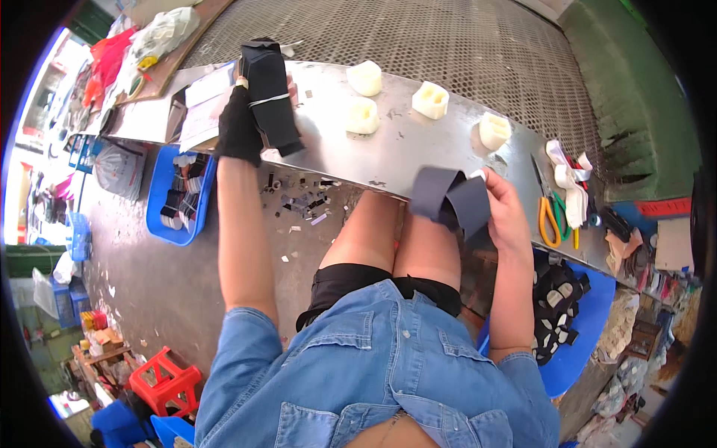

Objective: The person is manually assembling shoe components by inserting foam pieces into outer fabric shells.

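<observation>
My left hand, in a black glove with bare fingertips, grips a bundle of black strips bound by a thin light band. It is at the left part of the metal worktable. My right hand is bare and pinches dark grey strips that curl into loops over the table's front edge. A small white bit shows by its fingertips; what it is I cannot tell. Between and beyond my hands, several cream-white, hollowed pieces stand apart on the metal.
Scissors with yellow handles lie right of my right hand, beside green-handled ones and white strips. Blue bins with dark pieces stand at left and right. Scraps litter the floor; a red stool is lower left.
</observation>
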### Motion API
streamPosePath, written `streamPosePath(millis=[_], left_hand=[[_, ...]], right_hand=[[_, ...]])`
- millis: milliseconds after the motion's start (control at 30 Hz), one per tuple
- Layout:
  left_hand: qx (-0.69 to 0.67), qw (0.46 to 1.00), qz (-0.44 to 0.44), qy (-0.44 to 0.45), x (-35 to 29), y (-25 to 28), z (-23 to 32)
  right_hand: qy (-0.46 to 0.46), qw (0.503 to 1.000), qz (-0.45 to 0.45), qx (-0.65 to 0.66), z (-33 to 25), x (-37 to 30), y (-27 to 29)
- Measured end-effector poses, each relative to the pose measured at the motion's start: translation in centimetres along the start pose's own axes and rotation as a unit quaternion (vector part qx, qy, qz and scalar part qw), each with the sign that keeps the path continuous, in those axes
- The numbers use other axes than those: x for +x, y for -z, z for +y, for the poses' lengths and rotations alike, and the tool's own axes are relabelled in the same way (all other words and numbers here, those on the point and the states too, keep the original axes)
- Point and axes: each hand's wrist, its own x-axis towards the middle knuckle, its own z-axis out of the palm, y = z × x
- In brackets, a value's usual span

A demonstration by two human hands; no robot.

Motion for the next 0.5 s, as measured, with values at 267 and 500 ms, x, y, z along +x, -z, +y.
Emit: streamPosePath(millis=[267, 500], left_hand=[[0.577, 0.785, 0.163, -0.159, -2.9, -2.3, -2.6], [0.412, 0.898, -0.14, -0.061, -5.2, -11.7, -14.4]], right_hand=[[0.056, 0.995, 0.078, -0.032, 1.9, 3.6, 3.2], [0.062, 0.997, 0.04, -0.012, 1.9, 3.8, 2.8]])
